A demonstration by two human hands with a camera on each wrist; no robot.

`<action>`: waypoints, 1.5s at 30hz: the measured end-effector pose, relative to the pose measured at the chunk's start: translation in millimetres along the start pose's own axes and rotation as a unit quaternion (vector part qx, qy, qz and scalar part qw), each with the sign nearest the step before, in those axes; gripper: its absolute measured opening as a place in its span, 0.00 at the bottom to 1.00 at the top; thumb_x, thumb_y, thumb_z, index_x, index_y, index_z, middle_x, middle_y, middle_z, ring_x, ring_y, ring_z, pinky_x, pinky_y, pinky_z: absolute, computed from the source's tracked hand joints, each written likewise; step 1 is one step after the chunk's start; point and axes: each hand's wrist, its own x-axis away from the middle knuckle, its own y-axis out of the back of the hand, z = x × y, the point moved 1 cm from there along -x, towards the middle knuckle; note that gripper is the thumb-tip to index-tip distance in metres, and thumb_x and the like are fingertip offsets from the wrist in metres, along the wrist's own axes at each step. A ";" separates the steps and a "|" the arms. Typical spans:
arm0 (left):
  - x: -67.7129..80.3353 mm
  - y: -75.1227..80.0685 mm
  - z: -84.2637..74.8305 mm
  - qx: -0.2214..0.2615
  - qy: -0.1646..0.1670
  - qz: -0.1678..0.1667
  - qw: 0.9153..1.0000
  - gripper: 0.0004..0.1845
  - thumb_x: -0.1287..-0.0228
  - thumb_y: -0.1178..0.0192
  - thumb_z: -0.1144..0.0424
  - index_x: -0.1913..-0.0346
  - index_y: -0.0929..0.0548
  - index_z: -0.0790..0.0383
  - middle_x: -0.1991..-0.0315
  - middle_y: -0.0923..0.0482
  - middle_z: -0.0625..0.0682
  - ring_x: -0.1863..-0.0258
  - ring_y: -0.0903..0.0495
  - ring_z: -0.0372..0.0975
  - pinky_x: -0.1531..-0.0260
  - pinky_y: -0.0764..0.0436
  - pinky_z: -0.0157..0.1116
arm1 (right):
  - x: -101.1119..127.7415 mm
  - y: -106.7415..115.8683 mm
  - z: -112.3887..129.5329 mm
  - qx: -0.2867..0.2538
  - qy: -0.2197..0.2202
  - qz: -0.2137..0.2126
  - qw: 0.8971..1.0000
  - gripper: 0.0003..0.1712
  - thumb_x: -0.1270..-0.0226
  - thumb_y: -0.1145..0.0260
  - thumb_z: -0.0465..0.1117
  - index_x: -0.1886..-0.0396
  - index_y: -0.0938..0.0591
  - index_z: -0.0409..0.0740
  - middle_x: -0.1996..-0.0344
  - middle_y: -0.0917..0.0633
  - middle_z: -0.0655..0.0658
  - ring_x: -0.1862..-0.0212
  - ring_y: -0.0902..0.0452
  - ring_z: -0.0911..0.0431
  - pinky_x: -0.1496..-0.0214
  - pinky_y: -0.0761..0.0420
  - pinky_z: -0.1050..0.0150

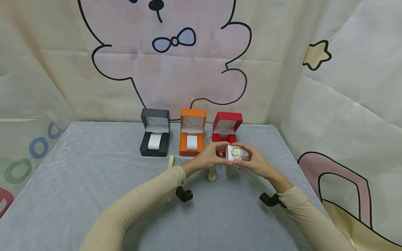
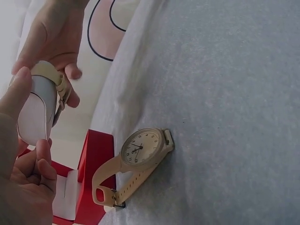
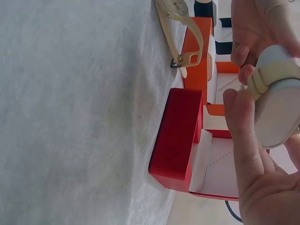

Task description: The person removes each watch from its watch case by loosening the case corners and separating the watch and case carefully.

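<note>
Both hands hold a white watch cushion (image 1: 230, 153) in front of the red box (image 1: 227, 125). A cream watch (image 1: 237, 151) with a squarish gold-rimmed face is wrapped round the cushion. My left hand (image 1: 208, 156) pinches one end of the cushion between thumb and fingers. Around the other end, beside the watch, curl the thumb and fingers of my right hand (image 1: 255, 162). The left wrist view shows the strap (image 2: 47, 72) fastened with a buckle. Below the left hand, a round-faced beige watch (image 1: 212, 176) lies on the table, its strap buckled in a loop.
Left of the red box stand an open orange box (image 1: 185, 150) and an open black box (image 1: 146, 150), each with a white cushion. Another cream watch (image 1: 171, 161) is partly covered by the left forearm. Grey cloth (image 1: 94, 167) covers the table; printed curtains hang behind and beside it.
</note>
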 end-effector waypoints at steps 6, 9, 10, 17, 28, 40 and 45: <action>1.7 -0.5 1.4 -0.004 -0.001 -0.001 1.000 0.38 0.45 0.22 0.57 0.31 0.24 0.58 0.40 0.18 0.53 0.61 0.25 0.40 0.62 0.24 0.30 | 1.0 -0.7 -0.3 0.010 0.000 0.004 1.000 0.36 0.33 0.32 0.30 0.27 0.33 0.35 0.45 0.26 0.37 0.67 0.16 0.39 0.66 0.12 0.56; 1.7 -0.4 2.3 -0.002 0.000 0.002 1.000 0.39 0.45 0.23 0.58 0.30 0.26 0.59 0.39 0.19 0.53 0.60 0.24 0.40 0.61 0.23 0.30 | 2.6 -0.6 -0.8 0.001 0.001 0.007 1.000 0.37 0.33 0.33 0.29 0.26 0.34 0.35 0.44 0.26 0.40 0.64 0.16 0.45 0.63 0.13 0.60; 1.7 -0.3 2.7 -0.002 0.001 0.002 1.000 0.39 0.45 0.23 0.58 0.30 0.26 0.59 0.39 0.19 0.53 0.60 0.24 0.39 0.61 0.23 0.29 | 3.3 -0.8 -0.9 -0.005 0.001 0.009 1.000 0.37 0.33 0.34 0.29 0.26 0.35 0.35 0.43 0.26 0.41 0.62 0.16 0.47 0.61 0.12 0.60; 1.1 3.3 3.6 0.018 -0.012 -0.001 1.000 0.39 0.45 0.23 0.60 0.30 0.26 0.60 0.38 0.19 0.55 0.59 0.23 0.42 0.60 0.22 0.31 | 4.0 0.3 -1.1 -0.039 -0.009 0.019 0.999 0.38 0.30 0.38 0.29 0.22 0.39 0.37 0.38 0.27 0.50 0.48 0.23 0.57 0.51 0.15 0.65; 1.6 7.1 4.7 0.023 -0.014 0.000 1.000 0.38 0.45 0.23 0.62 0.31 0.25 0.60 0.57 0.18 0.59 0.59 0.23 0.53 0.64 0.25 0.31 | 4.7 0.8 -0.7 -0.049 -0.081 0.038 0.995 0.36 0.22 0.44 0.37 0.19 0.43 0.54 0.35 0.32 0.46 0.45 0.23 0.50 0.49 0.13 0.52; 0.8 7.1 4.7 0.017 -0.005 -0.016 1.000 0.40 0.45 0.23 0.61 0.29 0.27 0.59 0.37 0.20 0.55 0.57 0.22 0.44 0.60 0.22 0.28 | 4.4 3.1 -2.4 -0.061 -0.085 0.012 0.994 0.37 0.22 0.44 0.36 0.19 0.45 0.49 0.41 0.29 0.43 0.52 0.14 0.41 0.62 0.12 0.56; -0.9 8.3 4.8 0.045 -0.006 -0.008 0.999 0.38 0.44 0.24 0.63 0.29 0.27 0.60 0.38 0.19 0.56 0.59 0.23 0.44 0.62 0.22 0.29 | 5.8 9.4 -2.8 -0.073 -0.099 0.026 0.992 0.37 0.21 0.44 0.37 0.19 0.45 0.57 0.38 0.27 0.44 0.51 0.15 0.35 0.62 0.12 0.56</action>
